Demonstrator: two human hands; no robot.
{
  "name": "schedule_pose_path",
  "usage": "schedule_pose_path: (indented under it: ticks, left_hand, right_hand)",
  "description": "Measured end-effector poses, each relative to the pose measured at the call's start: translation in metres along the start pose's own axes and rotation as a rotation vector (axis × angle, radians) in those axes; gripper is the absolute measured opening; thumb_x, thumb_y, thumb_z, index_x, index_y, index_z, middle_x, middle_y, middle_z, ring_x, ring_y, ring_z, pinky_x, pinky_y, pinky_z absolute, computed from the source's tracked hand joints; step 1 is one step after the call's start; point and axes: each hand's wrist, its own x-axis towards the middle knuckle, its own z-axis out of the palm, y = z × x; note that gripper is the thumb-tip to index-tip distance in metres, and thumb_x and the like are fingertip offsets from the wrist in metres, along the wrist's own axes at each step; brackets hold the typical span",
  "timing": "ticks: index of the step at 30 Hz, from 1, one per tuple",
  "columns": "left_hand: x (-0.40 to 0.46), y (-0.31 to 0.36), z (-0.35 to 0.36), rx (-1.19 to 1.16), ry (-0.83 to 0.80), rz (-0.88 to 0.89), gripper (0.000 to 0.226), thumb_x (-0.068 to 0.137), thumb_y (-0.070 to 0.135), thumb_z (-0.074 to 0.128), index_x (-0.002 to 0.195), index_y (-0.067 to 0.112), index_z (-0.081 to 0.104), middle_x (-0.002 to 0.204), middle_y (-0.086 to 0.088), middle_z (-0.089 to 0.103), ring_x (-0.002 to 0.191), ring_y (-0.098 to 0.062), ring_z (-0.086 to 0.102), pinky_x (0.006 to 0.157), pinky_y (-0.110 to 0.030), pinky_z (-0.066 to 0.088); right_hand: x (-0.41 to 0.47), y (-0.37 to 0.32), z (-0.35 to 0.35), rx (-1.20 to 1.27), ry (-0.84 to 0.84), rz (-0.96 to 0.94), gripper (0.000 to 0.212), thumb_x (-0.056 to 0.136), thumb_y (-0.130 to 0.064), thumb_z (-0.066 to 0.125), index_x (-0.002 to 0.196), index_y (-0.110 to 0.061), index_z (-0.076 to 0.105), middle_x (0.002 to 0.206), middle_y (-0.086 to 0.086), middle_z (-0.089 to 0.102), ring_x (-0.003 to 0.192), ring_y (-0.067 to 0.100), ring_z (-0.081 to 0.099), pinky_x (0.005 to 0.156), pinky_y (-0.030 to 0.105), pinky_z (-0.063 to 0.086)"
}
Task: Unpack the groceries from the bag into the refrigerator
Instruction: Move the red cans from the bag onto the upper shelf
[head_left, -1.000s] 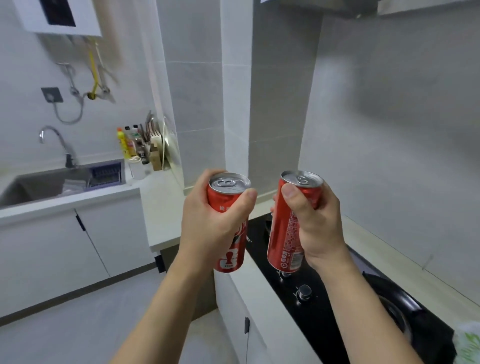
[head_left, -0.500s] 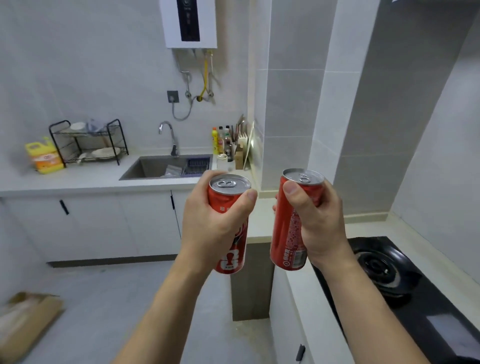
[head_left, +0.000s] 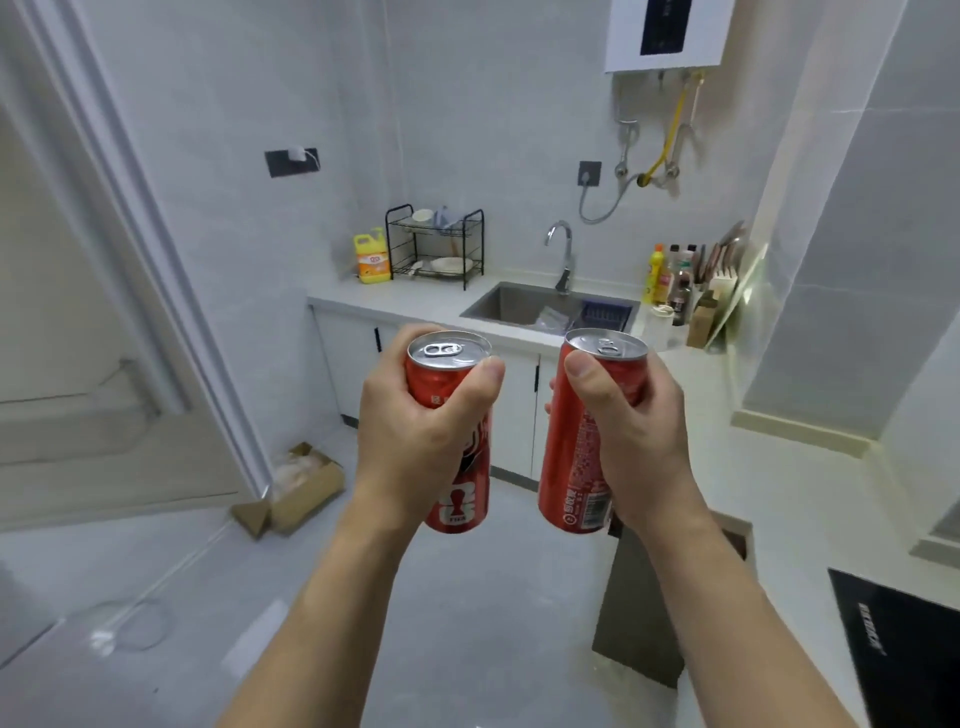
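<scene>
Two red soda cans are held up in front of me, both upright with silver tops. My left hand grips the shorter red can, fingers wrapped round its upper half. My right hand grips the taller slim red can, thumb across its top edge. The cans are a small gap apart, above the grey floor. Neither the grocery bag nor the refrigerator is in view.
A white counter with a sink, faucet, dish rack and yellow detergent bottle runs along the back wall. A black cooktop is at the lower right. A cardboard box lies on the floor by a doorway at left.
My view has swung left, from the cooktop corner toward the sink wall and doorway. Both hands keep the same grip on the cans, held in front of me.
</scene>
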Motion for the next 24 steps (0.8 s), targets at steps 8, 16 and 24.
schedule_pose_path:
  ticks: [8, 16, 24]
  left_hand:
    - [-0.011, -0.012, -0.089, 0.105, 0.211, -0.037, 0.033, 0.068, 0.049, 0.071, 0.09, 0.028, 0.06, 0.081, 0.003, 0.067, 0.074, -0.022, 0.069, 0.062, -0.04, 0.059]
    - [-0.023, -0.006, -0.186, 0.193, 0.378, -0.054, 0.033, 0.071, 0.046, 0.071, 0.09, 0.022, 0.059, 0.08, -0.002, 0.066, 0.071, -0.023, 0.069, 0.059, -0.033, 0.057]
    - [-0.043, 0.0, -0.262, 0.288, 0.496, -0.051, 0.037, 0.07, 0.051, 0.07, 0.089, 0.021, 0.059, 0.079, -0.003, 0.067, 0.075, -0.028, 0.069, 0.067, -0.05, 0.059]
  right_hand:
    - [-0.002, 0.008, 0.098, 0.106, -0.215, 0.027, 0.044, 0.065, -0.061, 0.068, 0.093, -0.028, 0.061, 0.089, 0.009, 0.069, 0.082, 0.028, 0.069, 0.074, 0.045, 0.06]
    - [-0.021, -0.002, 0.192, 0.205, -0.345, 0.06, 0.026, 0.061, -0.061, 0.07, 0.082, -0.046, 0.064, 0.088, 0.006, 0.071, 0.08, 0.026, 0.071, 0.071, 0.043, 0.06]
    - [-0.049, -0.019, 0.268, 0.267, -0.447, 0.044, 0.026, 0.064, -0.057, 0.072, 0.084, -0.041, 0.066, 0.089, 0.008, 0.071, 0.085, 0.033, 0.07, 0.078, 0.058, 0.056]
